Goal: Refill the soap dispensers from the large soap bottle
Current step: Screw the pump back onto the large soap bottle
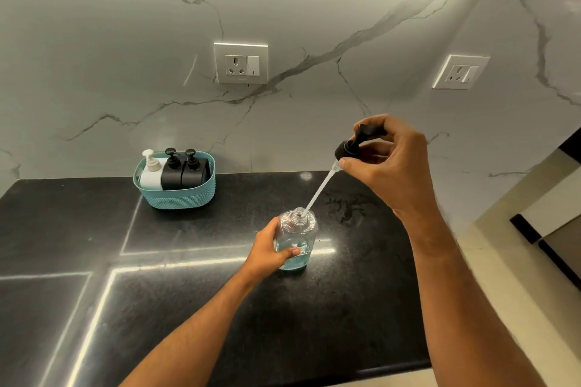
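Right hand [385, 163] lifts black pump [352, 143] — left hand [270, 250] steadies bottle [297, 237].

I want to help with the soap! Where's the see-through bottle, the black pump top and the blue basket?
clear bottle [297, 234], head view, shoulder.
black pump top [347, 148], head view, collar.
teal basket [179, 198], head view, front wall.
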`<state>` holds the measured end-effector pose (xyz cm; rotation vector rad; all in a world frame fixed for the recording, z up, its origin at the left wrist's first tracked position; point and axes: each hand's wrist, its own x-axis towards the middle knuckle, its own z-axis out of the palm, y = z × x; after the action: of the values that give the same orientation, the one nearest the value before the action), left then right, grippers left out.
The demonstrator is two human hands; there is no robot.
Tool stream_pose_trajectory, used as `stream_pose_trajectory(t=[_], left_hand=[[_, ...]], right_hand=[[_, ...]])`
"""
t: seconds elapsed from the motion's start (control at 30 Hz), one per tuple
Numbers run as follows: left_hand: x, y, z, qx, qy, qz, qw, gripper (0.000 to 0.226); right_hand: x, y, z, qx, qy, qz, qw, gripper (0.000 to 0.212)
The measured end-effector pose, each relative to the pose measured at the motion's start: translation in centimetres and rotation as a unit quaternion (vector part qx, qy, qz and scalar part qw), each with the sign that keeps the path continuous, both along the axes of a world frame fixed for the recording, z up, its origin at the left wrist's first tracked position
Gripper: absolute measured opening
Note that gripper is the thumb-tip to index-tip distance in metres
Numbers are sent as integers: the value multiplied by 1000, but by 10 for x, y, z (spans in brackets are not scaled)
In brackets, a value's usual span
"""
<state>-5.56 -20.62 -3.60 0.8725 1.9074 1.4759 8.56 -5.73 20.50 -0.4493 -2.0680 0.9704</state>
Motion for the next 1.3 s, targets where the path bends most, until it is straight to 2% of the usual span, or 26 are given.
stream_pose_trajectory(t=[0.2,0.43,0.77,0.97,1.2,1.3], left_hand=[[-1,0,-2,1,8,-2,1000,72],[-1,-1,-1,13,13,-8,1000,71],[-3,1,0,30,30,2,999,70],[-4,1,-4,31,35,3,999,69],[-6,3,-9,29,35,8,999,66],[-6,4,-11,31,36,9,999,68]], right_hand=[[-28,-12,-42,31,-76,28,996,49],[-42,-17,-116,17,-146,45,988,48],[-37,-15,-144,-18,-165,39,985,40],[-37,-17,-153,-58,-135,9,989,37],[-34,-22,-162,-72,-123,18,990,56],[-33,-21,-161,-73,-127,19,989,54]])
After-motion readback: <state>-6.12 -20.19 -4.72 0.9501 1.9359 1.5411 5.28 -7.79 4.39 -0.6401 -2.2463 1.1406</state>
